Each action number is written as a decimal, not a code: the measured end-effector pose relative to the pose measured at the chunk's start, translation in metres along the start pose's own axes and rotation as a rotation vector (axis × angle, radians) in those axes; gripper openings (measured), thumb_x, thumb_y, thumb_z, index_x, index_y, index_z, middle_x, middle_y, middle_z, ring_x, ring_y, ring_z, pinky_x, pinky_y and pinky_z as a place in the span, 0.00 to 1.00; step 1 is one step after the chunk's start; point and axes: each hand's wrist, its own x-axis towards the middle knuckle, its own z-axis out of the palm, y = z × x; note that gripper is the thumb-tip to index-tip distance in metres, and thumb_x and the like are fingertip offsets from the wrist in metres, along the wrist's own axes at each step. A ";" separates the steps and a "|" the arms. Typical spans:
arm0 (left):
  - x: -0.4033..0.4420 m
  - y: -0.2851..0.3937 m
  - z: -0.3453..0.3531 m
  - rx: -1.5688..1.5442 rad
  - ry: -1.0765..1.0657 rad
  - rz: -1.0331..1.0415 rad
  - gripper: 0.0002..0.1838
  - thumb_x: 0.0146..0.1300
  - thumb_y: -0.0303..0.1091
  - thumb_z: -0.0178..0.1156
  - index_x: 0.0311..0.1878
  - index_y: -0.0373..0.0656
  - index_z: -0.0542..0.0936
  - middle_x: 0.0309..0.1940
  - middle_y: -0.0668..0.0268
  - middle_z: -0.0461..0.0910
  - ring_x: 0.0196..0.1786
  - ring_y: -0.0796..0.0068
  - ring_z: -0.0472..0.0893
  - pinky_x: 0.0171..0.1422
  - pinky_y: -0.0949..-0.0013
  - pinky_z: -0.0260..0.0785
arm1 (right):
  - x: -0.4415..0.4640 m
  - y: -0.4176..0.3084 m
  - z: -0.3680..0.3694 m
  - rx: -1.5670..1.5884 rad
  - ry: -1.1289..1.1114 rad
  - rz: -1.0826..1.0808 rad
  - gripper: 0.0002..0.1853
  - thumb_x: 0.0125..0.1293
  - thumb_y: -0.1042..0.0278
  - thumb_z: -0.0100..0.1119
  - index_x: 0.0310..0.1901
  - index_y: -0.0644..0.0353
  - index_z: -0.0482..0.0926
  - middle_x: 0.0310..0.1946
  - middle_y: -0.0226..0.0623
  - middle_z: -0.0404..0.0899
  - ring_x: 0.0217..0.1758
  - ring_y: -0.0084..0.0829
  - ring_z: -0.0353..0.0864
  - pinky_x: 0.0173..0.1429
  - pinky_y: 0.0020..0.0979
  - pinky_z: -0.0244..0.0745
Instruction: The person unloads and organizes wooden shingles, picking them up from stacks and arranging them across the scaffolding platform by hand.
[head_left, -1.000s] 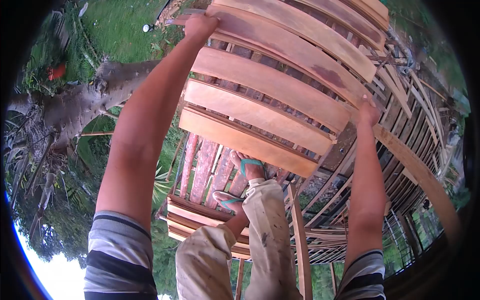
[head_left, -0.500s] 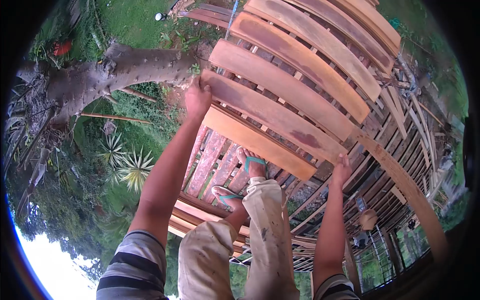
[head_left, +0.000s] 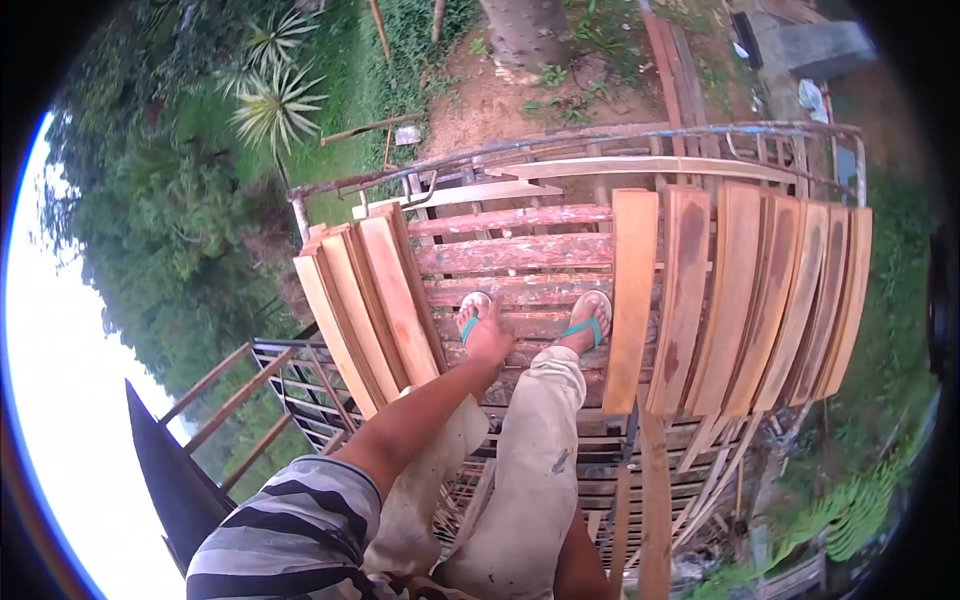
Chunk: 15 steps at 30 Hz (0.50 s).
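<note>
My left hand point(head_left: 490, 340) hangs in front of my left sandal point(head_left: 470, 325), thumb apart from the fingers and nothing visible in it. The hand overlaps part of that foot. My right hand is not in view; only a bit of skin, probably the right arm, shows beside my trouser leg at the bottom. To the right, a row of reddish-brown planks point(head_left: 682, 300) lies across the slatted platform, the closest being a lighter orange plank point(head_left: 632, 300). On the left stand stacked planks point(head_left: 395, 290). My right sandal point(head_left: 590, 325) rests on the slats between both groups.
Paint-stained slats point(head_left: 510, 252) with gaps form the platform underfoot. A metal rail point(head_left: 470, 160) runs along its far edge. Beyond are a tree trunk point(head_left: 525, 35) and a spiky plant point(head_left: 278, 105). A long board point(head_left: 654, 500) slopes at the lower right, above more slats.
Both hands have let go of the plank they held by its ends; it now lies in the right-hand row. My view has turned, and my left hand has come down near my feet.
</note>
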 end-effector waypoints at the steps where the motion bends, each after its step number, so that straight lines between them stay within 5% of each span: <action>1: -0.022 -0.042 0.004 0.010 -0.056 -0.122 0.32 0.63 0.35 0.60 0.72 0.42 0.70 0.62 0.44 0.78 0.64 0.45 0.78 0.70 0.52 0.70 | -0.002 -0.004 0.014 -0.021 -0.012 0.016 0.32 0.70 0.51 0.60 0.72 0.52 0.71 0.59 0.38 0.81 0.60 0.31 0.79 0.60 0.36 0.76; 2: -0.035 -0.093 0.001 -0.289 -0.251 -0.262 0.29 0.62 0.37 0.60 0.68 0.40 0.74 0.58 0.44 0.81 0.61 0.46 0.81 0.68 0.52 0.72 | 0.003 -0.006 0.033 -0.041 -0.012 0.012 0.31 0.69 0.52 0.61 0.72 0.52 0.71 0.57 0.38 0.82 0.59 0.31 0.79 0.59 0.35 0.76; 4: -0.047 -0.201 0.089 -0.377 -0.256 -0.455 0.22 0.63 0.37 0.61 0.59 0.38 0.81 0.51 0.46 0.85 0.56 0.50 0.85 0.62 0.54 0.75 | 0.005 -0.026 0.053 -0.133 -0.009 0.002 0.31 0.69 0.56 0.61 0.71 0.53 0.71 0.55 0.38 0.83 0.57 0.30 0.80 0.58 0.34 0.77; 9: -0.105 -0.229 0.082 -1.072 0.115 -0.927 0.14 0.66 0.35 0.60 0.48 0.37 0.85 0.35 0.55 0.87 0.38 0.65 0.86 0.43 0.62 0.78 | -0.108 -0.114 -0.007 -0.657 -0.070 0.188 0.29 0.67 0.64 0.62 0.70 0.56 0.73 0.48 0.37 0.86 0.51 0.28 0.83 0.55 0.30 0.78; 12: -0.146 -0.249 0.099 -1.152 0.156 -1.215 0.11 0.66 0.34 0.60 0.44 0.39 0.85 0.25 0.64 0.83 0.28 0.75 0.81 0.33 0.67 0.74 | -0.237 -0.216 -0.025 -1.456 -0.368 0.440 0.29 0.66 0.69 0.62 0.69 0.57 0.74 0.45 0.37 0.88 0.48 0.27 0.84 0.53 0.28 0.79; 14: -0.171 -0.262 0.123 -1.261 0.316 -1.365 0.11 0.64 0.33 0.58 0.41 0.39 0.86 0.30 0.59 0.84 0.30 0.73 0.83 0.33 0.65 0.73 | -0.188 -0.208 0.134 -2.360 0.012 0.499 0.31 0.58 0.84 0.56 0.67 0.60 0.75 0.34 0.34 0.88 0.37 0.24 0.85 0.46 0.30 0.80; 15: -0.175 -0.272 0.141 -1.201 0.381 -1.618 0.12 0.64 0.34 0.57 0.42 0.38 0.85 0.38 0.54 0.84 0.39 0.68 0.83 0.41 0.60 0.75 | -0.143 -0.202 0.183 -2.429 -0.063 0.266 0.27 0.61 0.78 0.57 0.65 0.59 0.77 0.38 0.40 0.86 0.40 0.34 0.85 0.48 0.35 0.80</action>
